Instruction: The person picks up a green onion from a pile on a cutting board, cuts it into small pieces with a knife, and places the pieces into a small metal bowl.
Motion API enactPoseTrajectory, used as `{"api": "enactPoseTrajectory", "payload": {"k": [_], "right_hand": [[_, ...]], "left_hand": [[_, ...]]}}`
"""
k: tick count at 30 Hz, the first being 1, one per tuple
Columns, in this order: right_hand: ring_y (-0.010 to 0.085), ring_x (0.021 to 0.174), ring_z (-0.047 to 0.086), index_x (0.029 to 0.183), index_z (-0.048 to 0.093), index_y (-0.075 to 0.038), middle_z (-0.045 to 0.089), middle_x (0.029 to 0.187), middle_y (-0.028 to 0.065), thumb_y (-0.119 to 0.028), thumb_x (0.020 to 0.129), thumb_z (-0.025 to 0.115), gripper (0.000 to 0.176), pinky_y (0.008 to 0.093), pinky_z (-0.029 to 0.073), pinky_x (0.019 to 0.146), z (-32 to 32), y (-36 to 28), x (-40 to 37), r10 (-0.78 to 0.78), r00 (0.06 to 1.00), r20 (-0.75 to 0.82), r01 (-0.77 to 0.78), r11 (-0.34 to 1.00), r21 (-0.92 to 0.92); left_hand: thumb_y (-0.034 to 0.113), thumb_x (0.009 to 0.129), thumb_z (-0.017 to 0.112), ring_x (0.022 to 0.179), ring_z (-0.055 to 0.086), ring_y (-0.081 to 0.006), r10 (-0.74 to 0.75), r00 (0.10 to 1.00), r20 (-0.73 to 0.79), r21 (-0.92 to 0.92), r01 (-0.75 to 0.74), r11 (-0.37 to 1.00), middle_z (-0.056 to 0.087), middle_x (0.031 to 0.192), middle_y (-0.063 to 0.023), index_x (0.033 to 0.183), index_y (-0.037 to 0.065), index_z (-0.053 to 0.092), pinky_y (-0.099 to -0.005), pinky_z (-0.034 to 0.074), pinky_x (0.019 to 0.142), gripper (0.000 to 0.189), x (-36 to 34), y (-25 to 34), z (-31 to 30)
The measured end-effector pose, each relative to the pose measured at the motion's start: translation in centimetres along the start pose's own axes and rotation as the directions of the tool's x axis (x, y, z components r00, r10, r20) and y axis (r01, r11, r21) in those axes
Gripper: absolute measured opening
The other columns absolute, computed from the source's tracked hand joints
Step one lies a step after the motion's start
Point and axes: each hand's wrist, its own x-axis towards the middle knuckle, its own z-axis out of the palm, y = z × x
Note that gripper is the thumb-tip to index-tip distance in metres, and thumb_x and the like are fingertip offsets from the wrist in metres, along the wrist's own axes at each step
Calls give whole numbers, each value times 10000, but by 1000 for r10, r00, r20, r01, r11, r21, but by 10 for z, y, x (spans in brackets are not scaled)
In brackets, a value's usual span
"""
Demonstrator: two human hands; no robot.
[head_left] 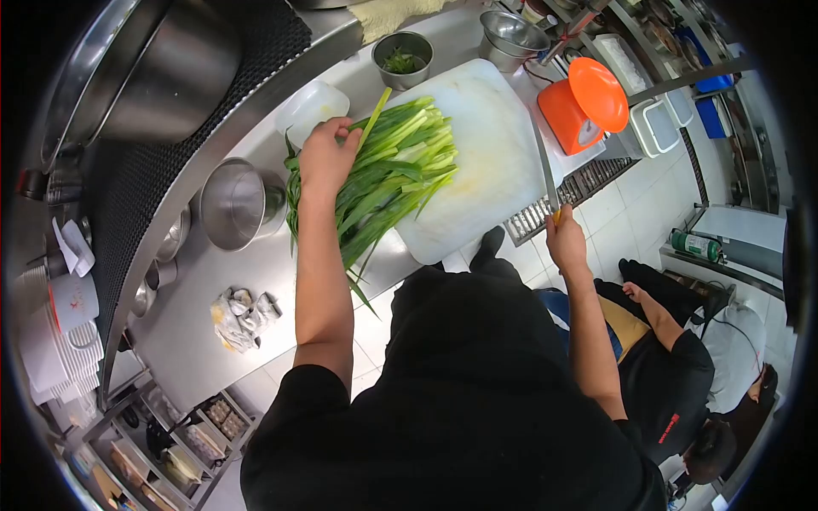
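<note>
A pile of long green scallions (pixel 396 175) lies across the left part of a white cutting board (pixel 481 111), with the leafy ends hanging past its edge. Over the leafy side of the pile, my left hand (pixel 331 157) is closed, its fingertips pinching one pale green stalk (pixel 375 115) that sticks out beyond the others. My right hand (pixel 567 243) grips the yellow handle of a long knife (pixel 544 157). Its blade points away from me, along the board's right edge and apart from the scallions.
Behind the board stand a steel pot with green trimmings (pixel 402 61) and steel bowls (pixel 514 36). An orange scale (pixel 567 115) is on the right. A white container (pixel 313 106), a large steel pot (pixel 234 209) and a crumpled cloth (pixel 244 318) lie left. Other people (pixel 660 375) are at right.
</note>
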Motion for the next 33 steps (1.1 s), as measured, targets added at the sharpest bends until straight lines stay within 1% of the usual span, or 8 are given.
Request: {"api": "enactPoseTrajectory", "payload": {"k": [2, 5, 6, 9, 15, 19, 25, 33], "right_hand": [[525, 855, 711, 1208, 507, -27, 734, 895, 302, -266, 1037, 660, 332, 609, 568, 746, 0, -3, 2, -8, 1000, 10, 8, 1000, 9], [526, 856, 710, 1194, 507, -25, 731, 893, 306, -262, 1039, 656, 320, 612, 565, 744, -14, 0, 1, -10, 999, 41, 11, 1000, -20], [526, 859, 709, 1190, 507, -24, 730, 895, 308, -263, 1040, 657, 320, 613, 565, 745, -14, 0, 4, -19, 999, 49, 20, 1000, -17], [529, 867, 707, 1176, 508, -20, 728, 902, 314, -264, 1042, 659, 317, 615, 562, 749, -17, 4, 12, -47, 996, 81, 47, 999, -1], [539, 883, 700, 1167, 519, -6, 724, 912, 323, -247, 1043, 666, 308, 610, 551, 748, -27, 9, 24, -140, 985, 103, 129, 986, 108], [540, 881, 700, 1170, 522, 8, 721, 901, 325, -242, 1040, 671, 319, 602, 551, 743, -31, 16, 36, -220, 969, 116, 197, 962, 187], [530, 870, 707, 1159, 521, 34, 716, 864, 328, -277, 1034, 674, 368, 600, 558, 754, -44, 28, 58, -296, 925, 238, 261, 950, 170], [530, 906, 709, 1212, 536, 51, 723, 926, 334, -280, 1035, 665, 397, 588, 560, 797, -60, 46, 81, -408, 858, 313, 323, 901, 289]], "left_hand": [[242, 965, 759, 805, 710, -275, 31, 992, -121, -81, -41, 996, 765, 976, -89, 1115, 91, 774, -392, 549, 764, 214, -18, 10, -8], [233, 964, 756, 742, 693, -268, -6, 997, -78, -222, -11, 975, 744, 888, -94, 1087, 89, 775, -390, 539, 707, 191, -60, 24, -5], [158, 982, 756, 636, 586, -100, 39, 999, -32, -233, -46, 971, 737, 830, -29, 1133, 70, 781, -283, 502, 627, 176, -73, 19, 0], [184, 960, 774, 650, 660, -157, 20, 994, 104, -123, -7, 992, 761, 859, -54, 1097, 63, 786, -324, 537, 640, 183, -119, 40, 14], [262, 918, 782, 782, 748, -331, 159, 985, 63, 231, -169, 958, 781, 929, -109, 1181, 96, 757, -464, 595, 708, 313, -161, 51, 101], [246, 928, 757, 776, 750, -333, 27, 999, -26, 343, -17, 939, 778, 921, -109, 1130, 109, 748, -469, 596, 701, 244, -151, 58, 127], [222, 917, 746, 760, 740, -359, 26, 988, -150, 390, 35, 920, 773, 910, -118, 959, 130, 721, -483, 590, 684, 105, -144, 58, 137], [204, 908, 748, 718, 732, -337, 48, 978, -201, 463, 51, 885, 750, 831, -116, 945, 127, 700, -469, 583, 648, 97, -150, 72, 155]]}}
